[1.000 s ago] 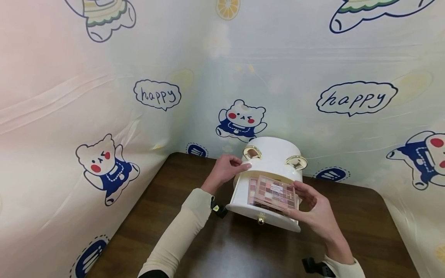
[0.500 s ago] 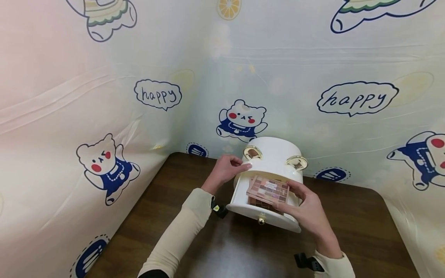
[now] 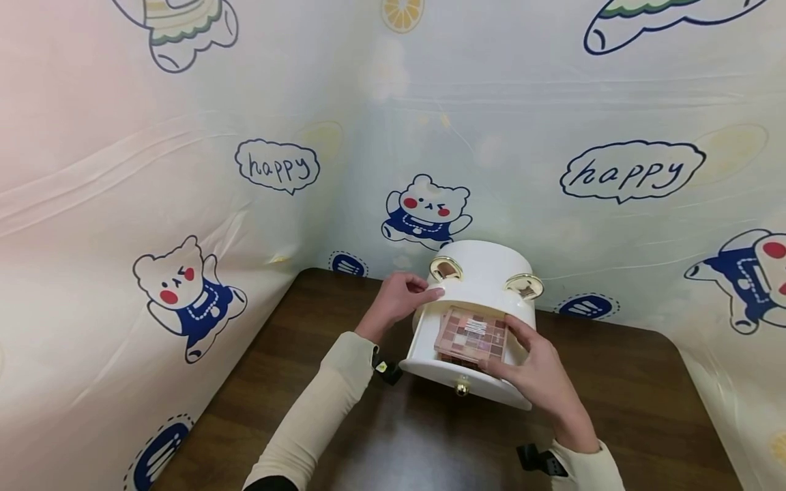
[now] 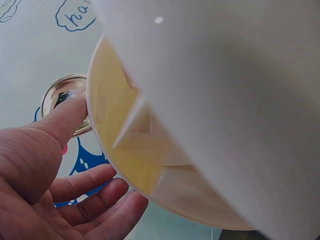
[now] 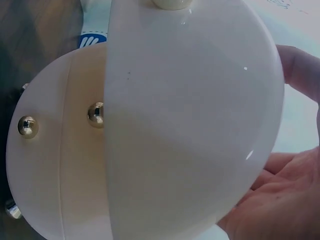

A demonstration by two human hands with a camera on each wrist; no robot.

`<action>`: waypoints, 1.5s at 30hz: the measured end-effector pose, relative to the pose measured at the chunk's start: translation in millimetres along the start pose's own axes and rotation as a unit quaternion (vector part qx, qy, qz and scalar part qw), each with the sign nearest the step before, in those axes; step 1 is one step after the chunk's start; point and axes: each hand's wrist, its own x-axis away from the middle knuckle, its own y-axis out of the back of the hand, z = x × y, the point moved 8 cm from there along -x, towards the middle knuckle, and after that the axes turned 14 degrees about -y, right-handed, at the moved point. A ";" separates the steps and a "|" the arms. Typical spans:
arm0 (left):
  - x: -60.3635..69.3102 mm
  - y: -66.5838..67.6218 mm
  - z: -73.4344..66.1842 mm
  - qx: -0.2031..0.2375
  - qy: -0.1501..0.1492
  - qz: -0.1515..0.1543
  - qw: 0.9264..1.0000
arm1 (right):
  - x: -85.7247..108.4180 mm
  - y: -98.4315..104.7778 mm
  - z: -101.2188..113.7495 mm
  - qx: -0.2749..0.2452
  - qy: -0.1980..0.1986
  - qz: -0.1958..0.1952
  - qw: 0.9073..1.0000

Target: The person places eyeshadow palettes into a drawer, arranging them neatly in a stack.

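Note:
A white storage box (image 3: 485, 262) with two gold-rimmed ears stands near the back of the table. Its drawer is pulled out, and the drawer front (image 3: 430, 374) bears a gold knob (image 3: 462, 389). My right hand (image 3: 540, 375) pinches an eyeshadow palette (image 3: 469, 334) at its right edge, over the drawer. Beneath it the edge of another palette (image 3: 457, 359) shows; whether the two touch, I cannot tell. My left hand (image 3: 396, 303) rests on the box's left side, thumb along the upper front. In the right wrist view, the drawer front hides the palettes.
The dark wooden table (image 3: 368, 429) extends in front of the box and to both sides. A printed cloth (image 3: 522, 102) hangs close behind the box. Further gold knobs (image 5: 28, 127) show on the box's lower part in the right wrist view.
My right hand has moved left with its palette, which now lies flatter over the drawer and covers most of the other palette. The left hand and box have stayed put.

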 end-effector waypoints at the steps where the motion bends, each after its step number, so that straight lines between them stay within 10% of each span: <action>1: 0.0 0.0 -0.3 0.001 0.000 0.000 1.000 | -0.4 -1.1 0.3 -0.004 0.004 0.007 1.000; 15: 0.2 -1.5 -3.9 -0.001 0.002 0.001 1.000 | -0.5 -0.6 0.6 -0.040 0.050 0.042 0.997; 24: 0.5 -2.2 -2.6 0.000 0.008 -0.001 1.000 | 21.7 17.6 10.2 -0.062 0.034 -0.010 0.997; 35: 0.1 -0.6 -1.8 -0.004 0.008 -0.001 1.000 | 60.0 17.5 20.4 -0.253 0.076 -0.033 0.964; 45: 0.3 0.7 -0.7 -0.001 0.009 -0.001 1.000 | 75.7 -3.9 16.3 -0.285 0.057 0.003 0.957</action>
